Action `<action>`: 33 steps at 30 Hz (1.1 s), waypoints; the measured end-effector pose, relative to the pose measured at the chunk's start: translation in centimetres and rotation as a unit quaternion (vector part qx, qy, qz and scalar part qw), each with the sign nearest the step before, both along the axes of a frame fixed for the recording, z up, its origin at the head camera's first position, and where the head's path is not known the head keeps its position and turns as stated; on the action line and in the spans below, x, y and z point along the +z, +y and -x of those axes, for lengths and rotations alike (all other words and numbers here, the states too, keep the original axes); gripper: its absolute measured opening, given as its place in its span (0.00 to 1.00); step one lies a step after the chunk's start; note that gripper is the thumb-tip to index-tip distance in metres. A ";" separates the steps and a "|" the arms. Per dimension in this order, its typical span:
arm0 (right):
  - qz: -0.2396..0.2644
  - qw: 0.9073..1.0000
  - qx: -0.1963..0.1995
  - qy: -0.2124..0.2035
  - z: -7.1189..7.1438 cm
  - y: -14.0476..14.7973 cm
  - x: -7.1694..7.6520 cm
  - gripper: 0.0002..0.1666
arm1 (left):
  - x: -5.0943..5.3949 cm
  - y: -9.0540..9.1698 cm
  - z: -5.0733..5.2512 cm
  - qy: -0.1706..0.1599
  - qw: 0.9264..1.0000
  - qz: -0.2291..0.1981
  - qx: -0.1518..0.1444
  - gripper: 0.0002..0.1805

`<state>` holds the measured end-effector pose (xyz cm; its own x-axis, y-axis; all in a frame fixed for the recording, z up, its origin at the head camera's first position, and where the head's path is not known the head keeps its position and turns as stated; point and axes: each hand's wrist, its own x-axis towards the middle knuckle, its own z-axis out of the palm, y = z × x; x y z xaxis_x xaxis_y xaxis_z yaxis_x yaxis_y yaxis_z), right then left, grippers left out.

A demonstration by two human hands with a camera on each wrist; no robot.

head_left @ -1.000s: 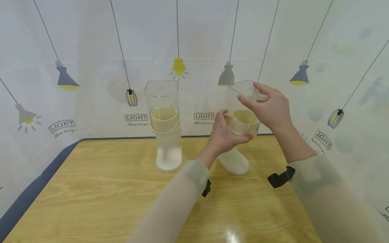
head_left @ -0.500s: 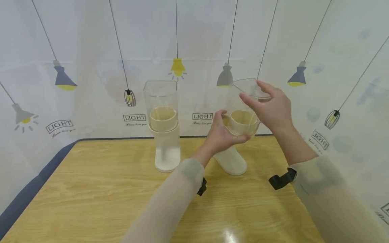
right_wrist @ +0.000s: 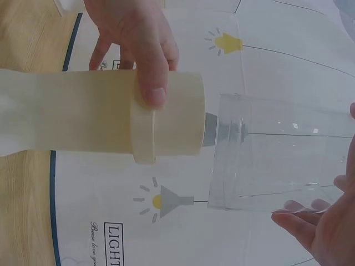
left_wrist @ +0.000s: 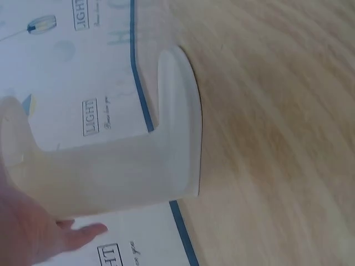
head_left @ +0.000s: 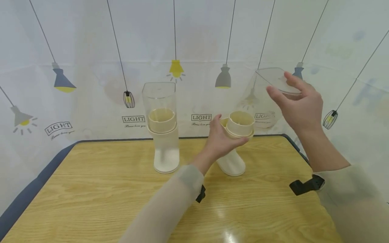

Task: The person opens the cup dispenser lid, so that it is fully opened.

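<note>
A cream dispenser stand (head_left: 233,164) with a round neck and a flat foot stands on the table at the right. My left hand (head_left: 219,141) grips it around the collar below the neck; the right wrist view shows the thumb lying across that collar (right_wrist: 144,133). To its upper right, my right hand (head_left: 304,104) holds a clear plastic container (right_wrist: 277,155) by its side, thumb and fingers around it. A gap separates the container from the neck. In the left wrist view, the stand's foot (left_wrist: 180,122) rests flat on the tabletop.
A second cream dispenser (head_left: 166,148), with its clear container (head_left: 159,98) seated on top, stands upright to the left. Behind the wooden table (head_left: 100,189) hangs a pale cloth (head_left: 200,30) printed with lamps. Dark blue edging lines the table's far side.
My right hand has lifted the clear container up and to the right, off the stand's neck, which now shows bare. The left hand keeps its grip on the collar.
</note>
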<state>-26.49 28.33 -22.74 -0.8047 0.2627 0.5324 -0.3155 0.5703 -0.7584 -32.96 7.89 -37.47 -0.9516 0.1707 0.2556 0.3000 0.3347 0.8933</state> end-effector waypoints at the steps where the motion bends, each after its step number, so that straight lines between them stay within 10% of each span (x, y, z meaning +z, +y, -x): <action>1: 0.006 1.000 -0.002 0.001 -0.3 0.4 0.0 0.40 | -0.1 0.2 -0.2 -0.002 1.000 0.005 0.012 0.75; 16: 0.006 0.995 -0.064 -0.077 -3.1 6.8 -2.6 0.42 | -0.5 2.3 -1.8 -0.030 0.996 -0.013 0.082 0.73; 33: -0.081 0.980 -0.071 -0.169 -0.8 10.3 -9.7 0.53 | -0.3 0.1 0.0 -0.037 0.999 -0.014 0.013 0.70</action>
<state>-25.66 38.63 -32.48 -0.9039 0.3186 0.2853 0.0292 0.7116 -0.7020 -32.99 8.04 -37.76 -0.9719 0.1394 0.1895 0.2250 0.3154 0.9219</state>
